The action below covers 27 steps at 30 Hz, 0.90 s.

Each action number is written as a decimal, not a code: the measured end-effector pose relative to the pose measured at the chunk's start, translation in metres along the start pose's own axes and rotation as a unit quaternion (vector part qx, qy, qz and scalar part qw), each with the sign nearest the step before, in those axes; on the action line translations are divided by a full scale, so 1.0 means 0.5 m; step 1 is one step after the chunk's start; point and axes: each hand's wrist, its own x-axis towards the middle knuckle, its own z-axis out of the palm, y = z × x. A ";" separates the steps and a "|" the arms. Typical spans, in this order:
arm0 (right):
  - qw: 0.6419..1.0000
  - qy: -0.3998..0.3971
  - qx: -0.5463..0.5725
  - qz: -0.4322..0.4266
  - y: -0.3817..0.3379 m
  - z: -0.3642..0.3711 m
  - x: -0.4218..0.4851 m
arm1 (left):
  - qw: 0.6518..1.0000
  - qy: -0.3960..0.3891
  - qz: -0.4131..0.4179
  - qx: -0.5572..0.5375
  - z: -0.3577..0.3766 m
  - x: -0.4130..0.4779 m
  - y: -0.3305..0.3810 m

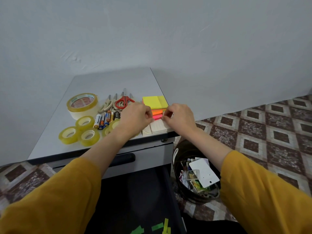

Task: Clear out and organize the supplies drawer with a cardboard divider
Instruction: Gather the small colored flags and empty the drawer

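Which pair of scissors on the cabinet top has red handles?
The scissors just behind the left hand: bright red handles, while the other pairs beside them have cream handles.

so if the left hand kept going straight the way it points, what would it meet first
Likely the orange sticky notes right ahead of the left hand, then the yellow pad; depth is unclear.

We stretch both arms forward, mustard sleeves (50,196) pushed up the forearms. Our left hand (135,116) and right hand (179,116) sit knuckles-up, near each other, fingers (168,114) curled inward; whether they pinch anything we cannot tell.
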 end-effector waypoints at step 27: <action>0.997 -0.007 0.064 -0.031 -0.052 -0.027 -0.123 | 0.997 0.023 0.017 -0.076 -0.061 -0.157 0.009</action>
